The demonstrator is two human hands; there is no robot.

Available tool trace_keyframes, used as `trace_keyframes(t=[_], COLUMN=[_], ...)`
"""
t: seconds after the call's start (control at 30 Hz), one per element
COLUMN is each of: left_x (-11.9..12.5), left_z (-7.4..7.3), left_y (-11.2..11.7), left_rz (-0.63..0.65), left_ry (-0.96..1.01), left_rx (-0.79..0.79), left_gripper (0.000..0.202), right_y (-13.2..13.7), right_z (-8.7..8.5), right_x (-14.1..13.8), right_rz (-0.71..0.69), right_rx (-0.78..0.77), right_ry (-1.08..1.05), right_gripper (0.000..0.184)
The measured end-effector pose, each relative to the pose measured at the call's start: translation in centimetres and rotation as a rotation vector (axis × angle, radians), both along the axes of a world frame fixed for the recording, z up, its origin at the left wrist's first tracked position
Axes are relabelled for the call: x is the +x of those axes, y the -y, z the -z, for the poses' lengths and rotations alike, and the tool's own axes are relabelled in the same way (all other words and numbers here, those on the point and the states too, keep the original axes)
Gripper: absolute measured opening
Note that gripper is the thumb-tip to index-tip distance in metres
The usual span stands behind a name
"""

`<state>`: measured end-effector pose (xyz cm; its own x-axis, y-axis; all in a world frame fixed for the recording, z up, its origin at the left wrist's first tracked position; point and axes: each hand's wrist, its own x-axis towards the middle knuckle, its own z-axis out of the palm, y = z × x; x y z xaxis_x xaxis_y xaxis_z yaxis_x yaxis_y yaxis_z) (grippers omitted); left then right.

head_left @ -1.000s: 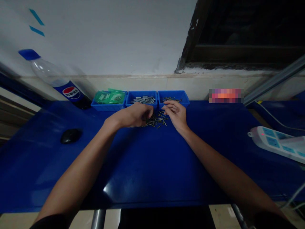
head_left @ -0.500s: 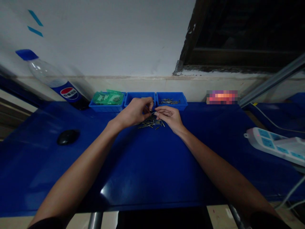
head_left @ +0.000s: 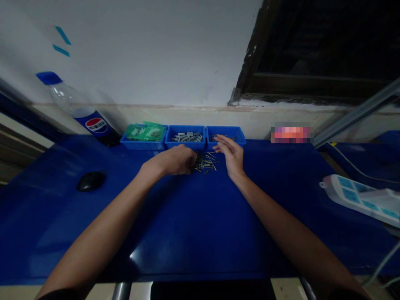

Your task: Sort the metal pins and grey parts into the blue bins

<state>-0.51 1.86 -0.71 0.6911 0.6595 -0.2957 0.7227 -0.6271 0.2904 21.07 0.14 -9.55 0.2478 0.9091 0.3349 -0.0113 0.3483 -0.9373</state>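
Observation:
A loose pile of thin, brass-coloured metal pins (head_left: 206,161) lies on the blue table. My left hand (head_left: 178,160) is at the pile's left side, fingers curled down and closed; what they pinch, if anything, is hidden. Above the front of the right blue bin (head_left: 242,139) is my right hand (head_left: 231,154), its fingers stretched out and apart with nothing visible in them. Similar thin metal pieces lie in that bin, partly covered by the hand. Short grey metal pieces (head_left: 188,136) fill the middle blue bin (head_left: 184,146).
Green packets (head_left: 146,131) fill the left blue bin (head_left: 140,145). A cola bottle (head_left: 84,112) stands behind a black computer mouse (head_left: 91,181) on the left. At the right lie a white power strip (head_left: 359,196) and a blurred-out pink item (head_left: 292,134) by the wall.
My hands were together over the pile with a thin piece between them. They have parted: the left came down to the pile's left side, and the right's fingers opened near the right bin.

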Motion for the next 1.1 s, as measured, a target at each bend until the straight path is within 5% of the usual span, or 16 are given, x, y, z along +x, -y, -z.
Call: trace_keyframes(t=[0.27,0.53,0.8,1.1], left_x=[0.7,0.5,-0.1,-0.1], left_z=[0.2,0.1,-0.8,-0.3], left_y=[0.9,0.7,0.3,0.3], left_rz=[-0.110,-0.048,0.059,-0.009], left_ry=[-0.068,-0.067,0.194,0.454], left_rx=[-0.015,0.043,-0.001,0.025], left_gripper=[0.030,0.028,0.028,0.020], right_y=[0.3,0.5,0.8,1.6], right_z=[0.1,-0.3,-0.4,-0.4], right_x=[-0.1,-0.2,-0.3,-0.7], right_rz=[-0.047,-0.062,-0.089,-0.189], right_rx=[0.001,0.006,0.020,-0.007], right_ry=[-0.005,-0.012,0.015,0.082], right_gripper=[0.033,0.025,0.022,0.021])
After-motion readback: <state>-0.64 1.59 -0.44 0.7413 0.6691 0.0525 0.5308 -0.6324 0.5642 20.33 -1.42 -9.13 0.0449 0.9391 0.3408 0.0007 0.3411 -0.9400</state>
